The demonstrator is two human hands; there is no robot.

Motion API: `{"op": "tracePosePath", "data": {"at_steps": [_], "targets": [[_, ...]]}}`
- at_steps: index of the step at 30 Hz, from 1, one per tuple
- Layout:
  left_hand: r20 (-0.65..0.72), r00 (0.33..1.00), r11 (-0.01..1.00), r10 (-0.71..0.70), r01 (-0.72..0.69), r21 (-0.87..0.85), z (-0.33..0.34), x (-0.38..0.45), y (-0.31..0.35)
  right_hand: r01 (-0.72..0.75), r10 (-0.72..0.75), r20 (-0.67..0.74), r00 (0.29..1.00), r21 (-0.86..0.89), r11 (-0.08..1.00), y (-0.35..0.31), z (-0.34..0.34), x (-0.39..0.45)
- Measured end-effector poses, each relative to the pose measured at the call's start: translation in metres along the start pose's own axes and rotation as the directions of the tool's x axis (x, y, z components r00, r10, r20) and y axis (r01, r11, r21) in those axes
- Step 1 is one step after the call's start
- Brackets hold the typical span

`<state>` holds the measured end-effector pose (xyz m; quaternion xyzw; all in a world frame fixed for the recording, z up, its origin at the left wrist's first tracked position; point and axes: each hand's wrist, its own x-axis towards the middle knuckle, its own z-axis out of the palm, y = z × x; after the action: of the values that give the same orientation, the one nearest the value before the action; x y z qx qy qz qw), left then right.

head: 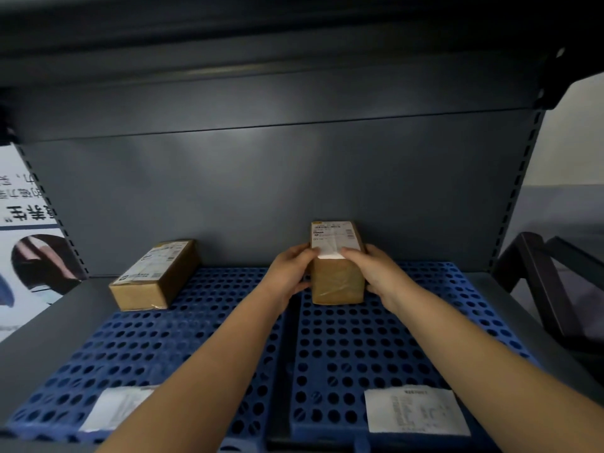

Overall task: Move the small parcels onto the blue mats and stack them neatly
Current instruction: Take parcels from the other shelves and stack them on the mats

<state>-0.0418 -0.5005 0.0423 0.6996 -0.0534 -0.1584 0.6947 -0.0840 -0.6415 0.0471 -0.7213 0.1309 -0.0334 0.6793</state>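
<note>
On right mat (408, 335), both hands (291, 273) grip parcel (338, 276).

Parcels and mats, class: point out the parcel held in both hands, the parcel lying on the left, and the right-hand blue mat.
Held parcel (338, 282): head view, on its taped brown front face.
Left parcel (153, 266): head view, on its labelled top.
Right blue mat (359, 348): head view, on bare perforated surface.
</note>
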Motion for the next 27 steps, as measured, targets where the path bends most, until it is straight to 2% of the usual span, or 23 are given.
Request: {"op": "tracePosePath", "data": {"at_steps": [5,10,16,18,21,24,27], "targets": [[-0.039,0.998,0.994,0.054,-0.050,0.094,-0.001,-0.001,-0.001,-0.017,0.017,-0.009,1.000,-0.031,0.999,-0.002,-0.001,-0.001],[-0.015,0.990,0.966,0.141,-0.135,0.220,-0.008,-0.013,0.013,-0.004,0.002,-0.054,0.999,-0.048,0.999,-0.007,-0.006,-0.009],[0.085,0.936,0.847,0.341,-0.345,0.405,-0.017,-0.021,0.033,0.060,-0.095,-0.199,0.975,-0.179,0.982,-0.025,-0.015,-0.030],[0.153,0.904,0.754,0.399,-0.418,0.507,-0.022,-0.023,0.036,0.088,-0.145,-0.234,0.961,-0.239,0.967,-0.031,-0.016,-0.042],[0.292,0.831,0.487,0.473,-0.523,0.700,-0.033,-0.027,0.044,0.093,-0.219,-0.240,0.946,-0.447,0.890,-0.041,-0.012,-0.062],[0.408,0.759,0.202,0.508,-0.565,0.800,-0.041,-0.038,0.055,0.042,-0.259,-0.195,0.946,-0.720,0.693,-0.049,-0.005,-0.088],[0.507,0.704,0.040,0.497,-0.603,0.797,-0.046,-0.051,0.060,-0.049,-0.325,-0.223,0.919,-0.883,0.468,-0.052,0.007,-0.120]]}}
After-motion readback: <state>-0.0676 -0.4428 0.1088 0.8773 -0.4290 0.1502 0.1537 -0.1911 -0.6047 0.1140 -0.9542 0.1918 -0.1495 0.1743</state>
